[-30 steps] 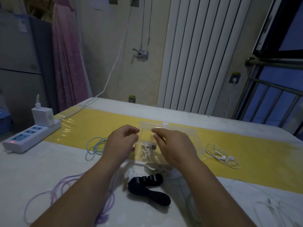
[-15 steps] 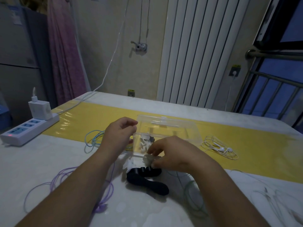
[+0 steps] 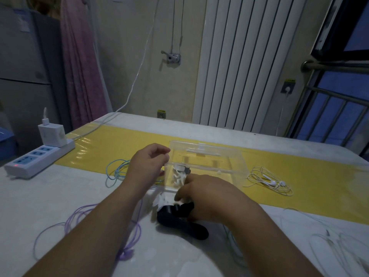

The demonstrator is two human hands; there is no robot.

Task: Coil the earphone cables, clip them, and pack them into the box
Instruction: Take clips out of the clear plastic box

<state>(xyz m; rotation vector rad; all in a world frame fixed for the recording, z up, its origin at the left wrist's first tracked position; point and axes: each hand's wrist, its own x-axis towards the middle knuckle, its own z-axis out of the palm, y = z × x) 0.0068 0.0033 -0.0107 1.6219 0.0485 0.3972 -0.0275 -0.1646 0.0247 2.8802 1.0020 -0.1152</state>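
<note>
At about 8 o'clock from the clear box [image 3: 205, 166] the purple cable [image 3: 79, 216] sprawls in loose loops, and the blue cable [image 3: 117, 170] lies at 9 o'clock, both uncoiled on the table [image 3: 60, 196]. Your left hand [image 3: 147, 166] has its fingers curled round the box's near-left corner, steadying it. The box sits at the table's middle, half on the yellow strip [image 3: 123, 144], with a few small white clips [image 3: 177, 177] inside by that corner. Your right hand [image 3: 207, 196] is at the box's 6 o'clock, knuckles up and fingers curled down over the black object [image 3: 179, 220]. Its fingertips are hidden, so I cannot tell whether it pinches anything. The white earphones [image 3: 269, 181] rest at 3 o'clock, well apart from the box, and more pale cable [image 3: 329, 242] trails at 4 o'clock. Expect these cables to be light, limp and a little springy, so loops will likely slip open unless you pinch them where they cross. Take a cable near its plug or earbuds, not by the thin wire at a joint. The box looks light and slick, so keep hold of a wall while you load it.
</note>
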